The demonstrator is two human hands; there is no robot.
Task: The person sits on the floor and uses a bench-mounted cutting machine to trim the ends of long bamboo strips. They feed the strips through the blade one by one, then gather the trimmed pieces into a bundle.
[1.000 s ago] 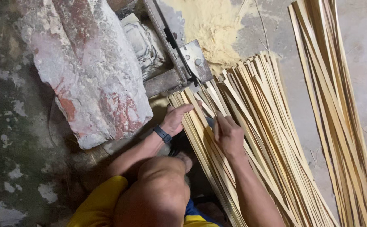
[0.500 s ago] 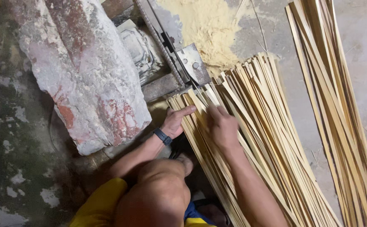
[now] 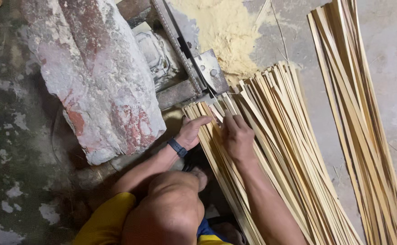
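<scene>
A wide pile of pale bamboo strips (image 3: 289, 149) lies fanned across the floor, its near ends pointing at a small metal cutting fixture (image 3: 210, 75). My left hand (image 3: 191, 131), with a dark band on the wrist, rests with fingers spread on the leftmost strip ends. My right hand (image 3: 237, 136) lies on the pile just to its right, fingers curled down onto a strip (image 3: 223, 103) close to the fixture. Both hands sit a short way below the metal plate. My head and yellow shirt fill the bottom of the view.
A big rough stone slab (image 3: 98, 77) with red patches stands at the left against the fixture's long metal bar (image 3: 173, 41). A heap of sawdust (image 3: 228, 27) lies behind it. A second bundle of strips (image 3: 357, 113) lies apart at the right on the concrete floor.
My right hand has slid a little up and left along the strips toward the metal fixture. My left hand has stayed on the strip ends.
</scene>
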